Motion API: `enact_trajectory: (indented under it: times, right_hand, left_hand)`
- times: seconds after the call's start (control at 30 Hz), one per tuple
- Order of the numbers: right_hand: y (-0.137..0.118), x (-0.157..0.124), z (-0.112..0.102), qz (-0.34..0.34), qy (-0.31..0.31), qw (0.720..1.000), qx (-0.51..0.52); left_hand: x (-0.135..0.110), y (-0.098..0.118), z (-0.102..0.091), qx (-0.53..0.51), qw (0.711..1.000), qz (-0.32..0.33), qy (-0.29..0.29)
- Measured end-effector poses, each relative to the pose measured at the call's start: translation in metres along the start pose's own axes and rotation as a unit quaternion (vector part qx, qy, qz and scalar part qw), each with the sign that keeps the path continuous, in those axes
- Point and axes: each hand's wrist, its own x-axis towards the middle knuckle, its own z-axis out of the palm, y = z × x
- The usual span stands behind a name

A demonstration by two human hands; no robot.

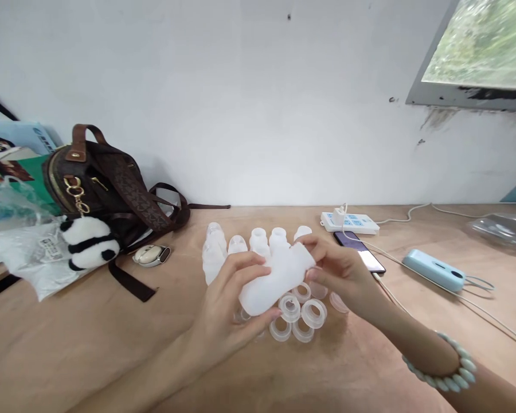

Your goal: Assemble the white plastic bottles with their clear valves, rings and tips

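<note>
My left hand [227,310] is wrapped round the body of a small translucent white plastic bottle [275,281], held tilted above the table. My right hand [339,272] pinches the bottle's neck end at the upper right. Behind the hands stand several more white bottles [258,240] in a cluster. Below the held bottle lie several clear ring-shaped caps [303,315] on the wooden table [90,344]. A pale bead bracelet [445,373] is on my right wrist.
A brown bag [107,189] with a panda toy [90,242] sits at the left, beside plastic bags [21,246] and a small white device [151,255]. At the right lie a power strip [350,222], a phone [361,252] on a cable and a blue device [434,271].
</note>
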Motion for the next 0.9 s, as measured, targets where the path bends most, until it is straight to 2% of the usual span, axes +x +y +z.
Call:
enact_trajectory:
  times: [0.1, 0.2, 0.33, 0.4, 0.43, 0.53, 0.63, 0.73, 0.8, 0.9]
  right_hand:
    - [0.011, -0.009, 0.002, 0.059, -0.016, 0.993, -0.103]
    - [0.023, -0.013, 0.008, 0.115, -0.081, 0.958, -0.249]
    - [0.037, -0.018, 0.02, 0.07, -0.229, 0.883, -0.405]
    - [0.04, -0.019, 0.023, 0.05, -0.263, 0.869, -0.415]
    - [0.04, -0.02, 0.022, 0.046, -0.267, 0.876, -0.4]
    - [0.038, -0.017, 0.012, 0.05, -0.216, 0.923, -0.314]
    - [0.036, -0.012, 0.0, 0.046, -0.067, 0.967, -0.241]
    - [0.038, -0.011, -0.007, -0.004, 0.078, 0.982, -0.172]
    - [0.037, -0.012, -0.009, -0.066, 0.107, 0.982, -0.142]
    - [0.032, -0.015, -0.008, -0.157, 0.071, 0.973, -0.155]
  left_hand:
    - [0.003, -0.002, -0.001, -0.002, 0.999, -0.034, -0.013]
    - [0.007, -0.006, -0.003, -0.006, 0.998, -0.07, -0.002]
    - [0.011, -0.011, -0.004, -0.025, 0.993, -0.114, -0.008]
    - [0.009, -0.014, -0.003, -0.047, 0.989, -0.138, -0.009]
    - [0.008, -0.015, -0.002, -0.059, 0.986, -0.154, -0.01]
    - [0.004, -0.019, 0.0, -0.101, 0.972, -0.211, -0.005]
    - [0.004, -0.022, 0.0, -0.152, 0.947, -0.282, 0.007]
    - [0.006, -0.023, 0.001, -0.202, 0.915, -0.348, 0.016]
    - [0.007, -0.022, 0.002, -0.248, 0.886, -0.391, 0.016]
    - [0.006, -0.022, 0.005, -0.312, 0.841, -0.442, 0.005]
